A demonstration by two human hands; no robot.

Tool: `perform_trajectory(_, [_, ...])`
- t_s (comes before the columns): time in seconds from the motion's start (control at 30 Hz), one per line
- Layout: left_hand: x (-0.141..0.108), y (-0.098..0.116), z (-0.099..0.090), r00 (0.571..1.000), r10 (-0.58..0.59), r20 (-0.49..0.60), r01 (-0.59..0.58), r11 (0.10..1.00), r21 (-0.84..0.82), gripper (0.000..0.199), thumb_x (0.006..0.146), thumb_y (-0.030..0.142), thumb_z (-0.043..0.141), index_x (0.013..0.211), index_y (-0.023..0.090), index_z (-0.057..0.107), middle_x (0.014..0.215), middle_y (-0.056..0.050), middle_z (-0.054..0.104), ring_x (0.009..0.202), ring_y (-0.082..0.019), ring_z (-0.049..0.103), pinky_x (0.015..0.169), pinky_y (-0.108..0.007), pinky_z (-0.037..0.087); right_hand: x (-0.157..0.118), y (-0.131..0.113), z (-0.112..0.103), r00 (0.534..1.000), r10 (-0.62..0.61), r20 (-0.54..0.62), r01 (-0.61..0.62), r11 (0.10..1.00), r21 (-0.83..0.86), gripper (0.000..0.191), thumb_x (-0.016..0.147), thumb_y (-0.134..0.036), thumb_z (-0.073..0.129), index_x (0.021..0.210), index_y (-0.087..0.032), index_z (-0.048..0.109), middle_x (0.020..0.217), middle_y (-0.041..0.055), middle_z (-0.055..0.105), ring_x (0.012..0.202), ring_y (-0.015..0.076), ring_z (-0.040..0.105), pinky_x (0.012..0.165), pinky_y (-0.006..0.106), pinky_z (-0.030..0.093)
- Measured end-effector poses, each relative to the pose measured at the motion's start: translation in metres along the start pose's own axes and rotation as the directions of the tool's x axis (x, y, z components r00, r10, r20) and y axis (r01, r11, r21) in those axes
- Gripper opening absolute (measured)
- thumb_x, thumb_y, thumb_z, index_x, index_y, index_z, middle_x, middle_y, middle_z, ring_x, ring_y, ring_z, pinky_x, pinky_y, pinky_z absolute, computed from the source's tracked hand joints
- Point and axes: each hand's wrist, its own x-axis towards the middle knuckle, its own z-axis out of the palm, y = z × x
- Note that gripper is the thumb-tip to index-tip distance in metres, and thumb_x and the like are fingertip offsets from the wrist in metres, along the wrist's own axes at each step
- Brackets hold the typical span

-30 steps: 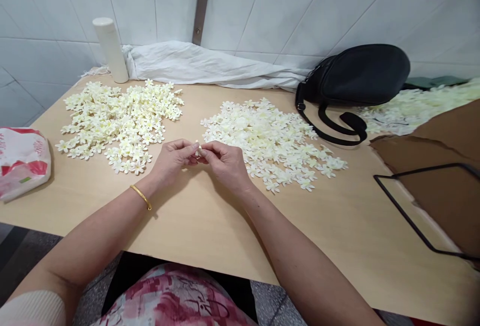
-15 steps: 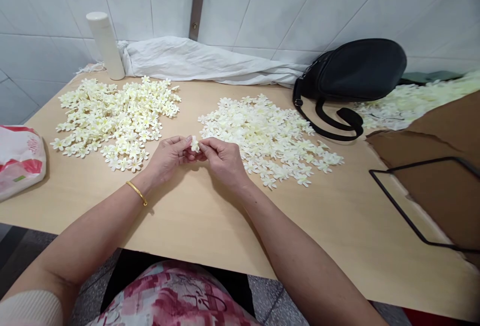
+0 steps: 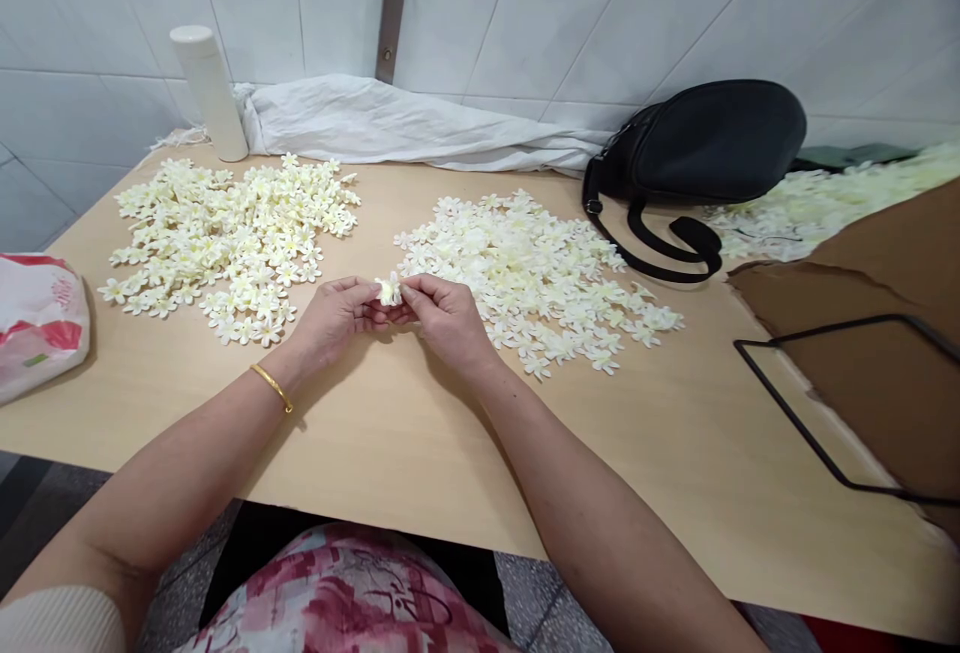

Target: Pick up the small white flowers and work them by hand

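Small white flower [image 3: 388, 290] held above tabletop [image 3: 390, 443], in gap between both thumbs, petals facing up. Left hand [image 3: 330, 320] pinches its left side, thumb against fingers; right hand [image 3: 448, 323] pinches its right side likewise. Yellowish flower pile [image 3: 225, 223] beyond left hand, whiter flower pile [image 3: 517, 258] beyond right.

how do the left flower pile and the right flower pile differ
The left flower pile looks creamier and yellower; the right flower pile looks whiter.
Blossoms in the left flower pile look fuller; those in the right flower pile look flatter.
The left flower pile lies near the white bottle, the right flower pile near the black bag.
Both are loose, on the table.
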Motion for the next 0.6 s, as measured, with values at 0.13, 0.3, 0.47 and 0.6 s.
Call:
perform_trajectory(0.13, [0.002, 0.000, -0.002, 0.999, 0.020, -0.027, -0.021, 1.000, -0.012, 0.011, 0.063, 0.017, 0.060, 0.059, 0.011, 0.053, 0.054, -0.002, 0.056, 0.046, -0.008, 0.051, 0.052, -0.023, 0.044, 0.003, 0.002, -0.001, 0.997, 0.080, 0.012, -0.081, 0.974, 0.211, 0.017, 0.068, -0.033, 0.061, 0.063, -0.017, 0.058, 0.056, -0.0032, 0.058, 0.051, 0.0102, 0.057, 0.060, 0.026, 0.051])
perform_trajectory(0.3, [0.004, 0.000, -0.004, 0.996, 0.042, -0.084, -0.046, 0.998, -0.044, 0.011, 0.063, 0.017, 0.060, 0.059, 0.012, 0.051, 0.053, -0.001, 0.055, 0.048, -0.008, 0.052, 0.053, -0.022, 0.044, 0.007, 0.003, -0.005, 0.987, 0.162, 0.021, -0.159, 0.930, 0.331, 0.029, 0.058, -0.041, 0.069, 0.064, -0.017, 0.055, 0.060, -0.0019, 0.061, 0.051, 0.0097, 0.059, 0.057, 0.024, 0.050])
perform_trajectory(0.47, [0.005, 0.003, -0.005, 0.984, 0.084, -0.154, -0.086, 0.996, -0.009, 0.011, 0.064, 0.016, 0.059, 0.058, 0.013, 0.051, 0.052, -0.001, 0.054, 0.048, -0.008, 0.052, 0.053, -0.021, 0.043, 0.005, 0.003, -0.009, 0.996, 0.082, -0.048, -0.080, 0.996, 0.042, 0.018, 0.071, -0.036, 0.056, 0.067, -0.018, 0.054, 0.063, -0.0008, 0.059, 0.055, 0.0112, 0.058, 0.056, 0.026, 0.049])
perform_trajectory(0.6, [0.007, 0.007, -0.007, 0.962, 0.127, -0.242, -0.123, 0.992, 0.031, 0.011, 0.065, 0.014, 0.057, 0.057, 0.012, 0.050, 0.050, 0.000, 0.052, 0.048, -0.007, 0.051, 0.052, -0.021, 0.042, 0.003, 0.005, -0.013, 0.968, -0.249, 0.015, 0.213, 0.793, -0.571, 0.014, 0.077, -0.020, 0.046, 0.068, -0.018, 0.057, 0.069, 0.0038, 0.060, 0.068, 0.0164, 0.056, 0.066, 0.031, 0.045])
